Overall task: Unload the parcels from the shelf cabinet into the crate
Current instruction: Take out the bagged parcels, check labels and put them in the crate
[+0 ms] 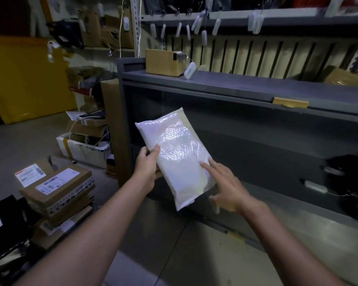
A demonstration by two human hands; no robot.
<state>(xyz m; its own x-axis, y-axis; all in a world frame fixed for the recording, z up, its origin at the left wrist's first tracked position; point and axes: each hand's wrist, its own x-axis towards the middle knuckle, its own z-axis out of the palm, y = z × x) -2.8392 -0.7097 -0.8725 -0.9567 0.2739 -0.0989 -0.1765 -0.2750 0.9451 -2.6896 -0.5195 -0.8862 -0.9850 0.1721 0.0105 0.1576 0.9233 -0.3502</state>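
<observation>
We see a white padded parcel [175,155] held in the air in front of the grey shelf cabinet [236,87], level with its upper open shelf and towards its left end. The parcel is tilted, its top corner leaning towards the cabinet. Its face is glossy and wrinkled, and we can find no label or writing on the side that shows.

The left hand [147,168] grips the parcel by its left edge, with the thumb curled over the top face and the fingers underneath. The right hand [225,186] is open with its fingers spread, and the forefinger touches the parcel's face near the lower right corner. Its thumb is blurred and grasps nothing.

On top of the cabinet, near its left end, stands a brown cardboard box [163,61] with a small white tag [189,71] lying just beside it. More white tags [204,37] hang from the rack above the cabinet. On the floor to the left of the cabinet sits a stack of flat cardboard boxes [58,195]; the top ones carry white shipping labels [57,180] with barcodes, but the print is too small for us to read. On the cabinet's lower shelf, at its right end, lie some dark items [347,182] that we cannot make out.
</observation>
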